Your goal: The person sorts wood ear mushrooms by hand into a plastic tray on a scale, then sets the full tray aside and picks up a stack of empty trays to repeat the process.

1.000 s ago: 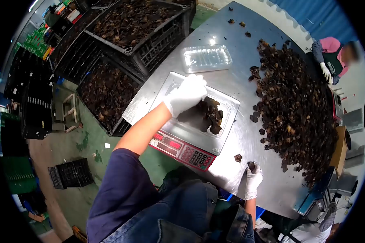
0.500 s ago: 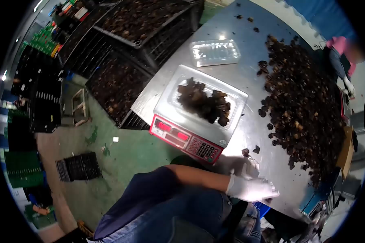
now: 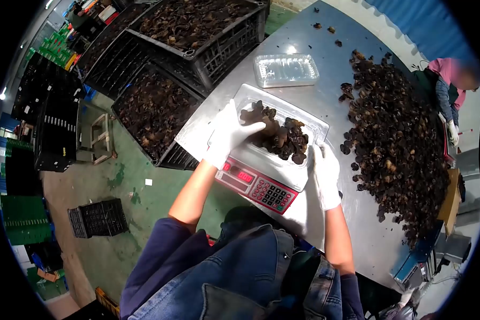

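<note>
A clear plastic tray (image 3: 317, 124) with dark, ruffled mushroom-like pieces (image 3: 277, 133) in it rests on the scale, whose red panel (image 3: 257, 186) faces me. At the tray's left end, my white-gloved left hand (image 3: 229, 133) has its fingers apart, with the thumb stretched toward the pieces. My white-gloved right hand (image 3: 326, 173) is at the tray's right end, its fingers extended along the edge. Both hands touch or nearly touch the tray; exact contact is unclear.
A clear tray (image 3: 286, 70) lies beyond the scale on the metal table (image 3: 365, 224). A large dark heap (image 3: 397, 144) spreads on the right. Black crates (image 3: 226, 56) of similar pieces stand at left. A person (image 3: 448, 88) is beyond the heap.
Both hands have moved from the table's near edge up to the tray and separated to its opposite ends. The tray now sits slightly farther right.
</note>
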A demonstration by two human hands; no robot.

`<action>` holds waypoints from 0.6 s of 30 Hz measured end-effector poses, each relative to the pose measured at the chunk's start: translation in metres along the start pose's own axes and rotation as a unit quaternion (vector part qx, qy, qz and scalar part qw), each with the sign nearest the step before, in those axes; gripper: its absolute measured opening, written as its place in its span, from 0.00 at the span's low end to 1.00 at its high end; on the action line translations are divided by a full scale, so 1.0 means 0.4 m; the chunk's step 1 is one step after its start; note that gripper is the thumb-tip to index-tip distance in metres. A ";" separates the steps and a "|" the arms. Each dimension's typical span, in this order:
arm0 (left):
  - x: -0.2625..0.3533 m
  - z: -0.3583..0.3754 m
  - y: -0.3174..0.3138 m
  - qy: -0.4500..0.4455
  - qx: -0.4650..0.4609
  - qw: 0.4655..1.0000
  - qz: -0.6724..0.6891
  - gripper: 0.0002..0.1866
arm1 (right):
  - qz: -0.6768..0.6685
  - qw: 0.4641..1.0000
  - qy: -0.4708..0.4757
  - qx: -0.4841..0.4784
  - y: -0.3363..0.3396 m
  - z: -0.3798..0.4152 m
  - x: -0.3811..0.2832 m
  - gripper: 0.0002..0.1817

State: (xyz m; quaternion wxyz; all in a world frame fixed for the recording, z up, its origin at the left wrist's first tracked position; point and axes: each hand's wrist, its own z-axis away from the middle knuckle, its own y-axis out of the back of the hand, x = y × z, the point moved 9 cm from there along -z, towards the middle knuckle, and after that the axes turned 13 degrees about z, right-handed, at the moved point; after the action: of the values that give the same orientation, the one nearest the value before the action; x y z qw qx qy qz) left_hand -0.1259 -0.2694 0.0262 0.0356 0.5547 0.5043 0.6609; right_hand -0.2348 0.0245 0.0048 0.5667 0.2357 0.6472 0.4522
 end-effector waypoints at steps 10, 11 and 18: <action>0.087 0.045 -0.063 -0.074 -0.089 0.986 0.118 0.62 | -0.171 0.976 -0.117 -0.072 -0.039 0.018 0.072 0.18; 0.076 0.059 -0.089 -0.046 -0.062 0.993 0.094 0.58 | -0.154 0.979 -0.130 -0.039 -0.058 0.022 0.143 0.20; 0.439 0.222 -0.283 -0.199 -0.143 0.964 0.106 0.51 | -0.232 0.938 -0.244 0.082 0.162 0.275 0.442 0.14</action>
State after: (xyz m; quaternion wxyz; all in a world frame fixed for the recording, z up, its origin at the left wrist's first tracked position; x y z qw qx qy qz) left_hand -0.1827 -0.0519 0.0580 0.1441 0.7145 0.3253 0.6024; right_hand -0.1876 0.2351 -0.0263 0.7751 0.2280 0.5605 0.1818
